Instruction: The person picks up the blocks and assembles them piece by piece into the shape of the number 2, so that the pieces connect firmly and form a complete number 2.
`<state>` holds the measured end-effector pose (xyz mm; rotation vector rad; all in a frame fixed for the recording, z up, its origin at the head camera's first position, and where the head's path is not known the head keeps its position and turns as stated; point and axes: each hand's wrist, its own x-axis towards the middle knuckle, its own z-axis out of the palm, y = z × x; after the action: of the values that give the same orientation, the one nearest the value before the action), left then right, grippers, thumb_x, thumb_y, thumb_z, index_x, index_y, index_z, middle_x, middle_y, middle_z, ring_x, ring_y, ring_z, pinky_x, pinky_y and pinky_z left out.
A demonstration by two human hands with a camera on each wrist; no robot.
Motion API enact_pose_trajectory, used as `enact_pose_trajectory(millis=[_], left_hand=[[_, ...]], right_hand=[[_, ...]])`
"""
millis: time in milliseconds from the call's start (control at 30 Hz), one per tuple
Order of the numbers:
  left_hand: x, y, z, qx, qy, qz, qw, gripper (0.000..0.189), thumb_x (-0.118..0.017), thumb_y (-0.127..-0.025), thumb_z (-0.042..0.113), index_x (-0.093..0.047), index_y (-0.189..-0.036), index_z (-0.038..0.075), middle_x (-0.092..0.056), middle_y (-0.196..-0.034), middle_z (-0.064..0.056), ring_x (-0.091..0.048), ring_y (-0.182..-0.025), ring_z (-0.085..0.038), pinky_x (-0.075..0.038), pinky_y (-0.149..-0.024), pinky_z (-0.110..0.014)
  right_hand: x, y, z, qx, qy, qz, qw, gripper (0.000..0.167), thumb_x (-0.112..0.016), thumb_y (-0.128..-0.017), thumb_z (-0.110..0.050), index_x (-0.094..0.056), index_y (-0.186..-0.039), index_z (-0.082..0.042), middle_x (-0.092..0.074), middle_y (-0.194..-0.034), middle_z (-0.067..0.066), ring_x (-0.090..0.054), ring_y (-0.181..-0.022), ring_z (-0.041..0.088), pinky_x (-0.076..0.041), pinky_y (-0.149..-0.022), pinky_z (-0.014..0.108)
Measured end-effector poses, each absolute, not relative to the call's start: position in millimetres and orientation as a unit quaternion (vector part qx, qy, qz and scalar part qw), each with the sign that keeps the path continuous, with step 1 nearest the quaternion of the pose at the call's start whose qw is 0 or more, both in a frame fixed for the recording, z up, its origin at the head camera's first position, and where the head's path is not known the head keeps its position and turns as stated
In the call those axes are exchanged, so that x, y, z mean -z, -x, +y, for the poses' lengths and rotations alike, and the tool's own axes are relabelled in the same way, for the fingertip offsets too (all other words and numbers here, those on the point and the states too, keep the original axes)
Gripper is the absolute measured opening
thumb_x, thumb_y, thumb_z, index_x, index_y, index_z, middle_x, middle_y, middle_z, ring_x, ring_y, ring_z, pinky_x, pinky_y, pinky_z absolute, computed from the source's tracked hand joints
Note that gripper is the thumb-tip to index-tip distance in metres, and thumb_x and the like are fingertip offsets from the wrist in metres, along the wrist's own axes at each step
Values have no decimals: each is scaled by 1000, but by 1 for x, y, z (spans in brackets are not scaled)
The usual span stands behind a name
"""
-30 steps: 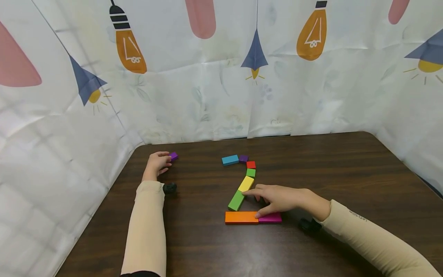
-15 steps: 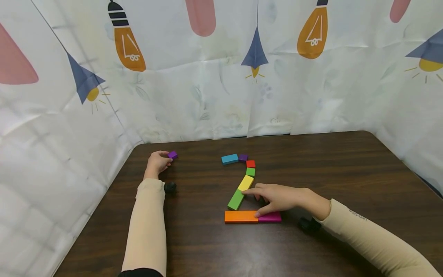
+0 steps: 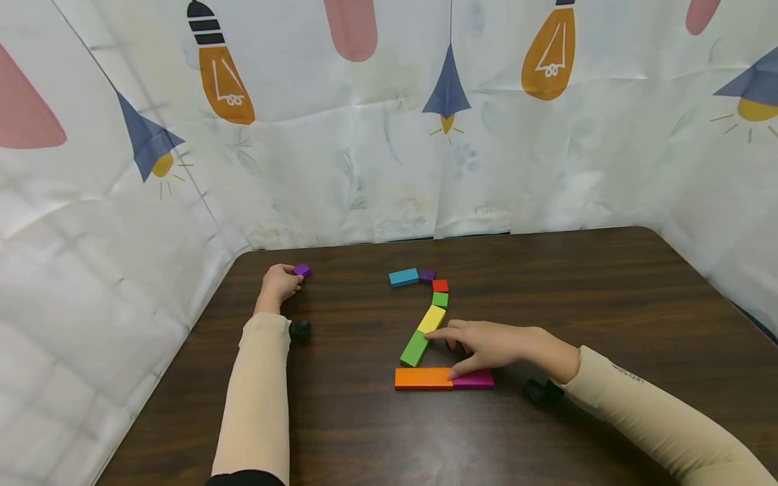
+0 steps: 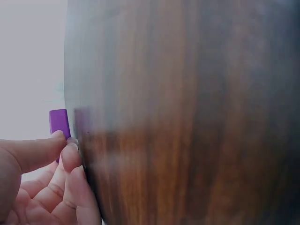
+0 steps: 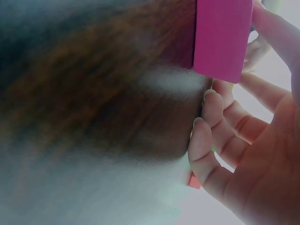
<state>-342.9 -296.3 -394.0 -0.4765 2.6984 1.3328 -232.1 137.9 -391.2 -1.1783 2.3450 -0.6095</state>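
Note:
At the far left of the table, my left hand (image 3: 279, 283) pinches a small purple block (image 3: 302, 270) between thumb and fingers. In the left wrist view that purple block (image 4: 58, 121) sticks up past the thumb tip. My right hand (image 3: 495, 344) rests over a row of coloured blocks with relaxed fingers. Its thumb touches the orange block (image 3: 419, 379) where it meets the magenta block (image 3: 477, 382), and its index fingertip is at the joint of the long green block (image 3: 414, 349) and the yellow block (image 3: 432, 319). The other fingers bend loosely above the table.
Beyond the yellow block, a small green block (image 3: 440, 300), a red block (image 3: 440, 286), a dark purple block (image 3: 427, 275) and a blue block (image 3: 404, 277) continue the curve, shaped like a 2. The dark wooden table (image 3: 577, 283) meets a printed curtain (image 3: 389, 169) behind.
My left thumb and fingers have drawn together on the purple block, which has shifted and turned slightly. The right hand and the row of blocks have stayed in place.

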Motion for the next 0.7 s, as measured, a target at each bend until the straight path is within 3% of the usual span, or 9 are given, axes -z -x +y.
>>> enact_pose_trajectory(millis=[233,500,700], left_hand=[[391,334,-301,-423,153,892,47,48,-55,-105,10,-42,-147,-10,-69,-88,-9,-61,-69,-7,-50,-61,-23],[390,330,-296,-404,117,906,54,47,-53,-107,13,-41,-148,-9,-70,-113,-20,-63,-76,-11,-49,-65,-27],[388,333,-283,-388,78,917,45,46,-54,-107,11,-43,-146,-10,-69,-115,-24,-63,-72,-12,-45,-57,-23]], right_hand=[[393,234,132,217,435,844,225,74,-76,-93,-42,-46,-155,-17,-49,-107,-6,-47,-80,9,-44,-73,26],[394,234,132,219,433,846,220,75,-77,-92,-43,-46,-155,-16,-50,-107,-6,-48,-79,9,-45,-73,27],[398,234,136,214,425,853,215,75,-77,-92,-44,-46,-155,-17,-50,-108,-7,-49,-83,9,-46,-75,27]])
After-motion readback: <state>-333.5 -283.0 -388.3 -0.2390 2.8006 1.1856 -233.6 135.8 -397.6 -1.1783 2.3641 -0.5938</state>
